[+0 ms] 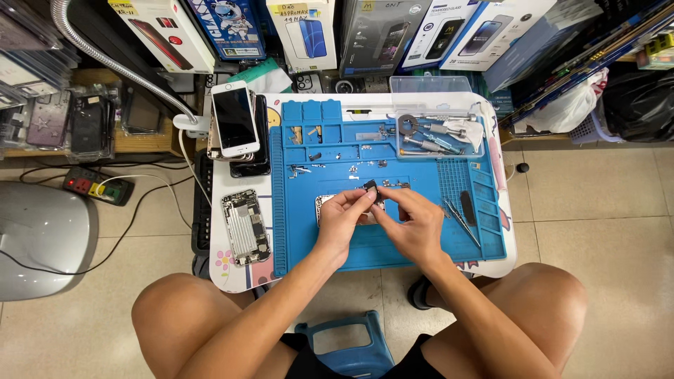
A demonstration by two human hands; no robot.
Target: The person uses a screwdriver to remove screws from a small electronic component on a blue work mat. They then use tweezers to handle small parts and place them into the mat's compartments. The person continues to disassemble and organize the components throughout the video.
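My left hand [342, 217] and my right hand [414, 223] meet over the middle of a blue repair mat [365, 256]. Both pinch a small dark phone part [370, 187] between their fingertips, held just above the mat. Under the hands lies an opened phone body [324, 205], mostly hidden by my fingers. Small screws and bits [303, 169] are scattered on the mat behind the hands.
A gutted phone chassis [246, 227] lies left of the mat. A stack of phones [235, 119] stands at the back left. A clear tray with screwdrivers [435, 137] sits at the back right, tweezers [462, 223] on the right. A power strip [98, 185] lies on the floor.
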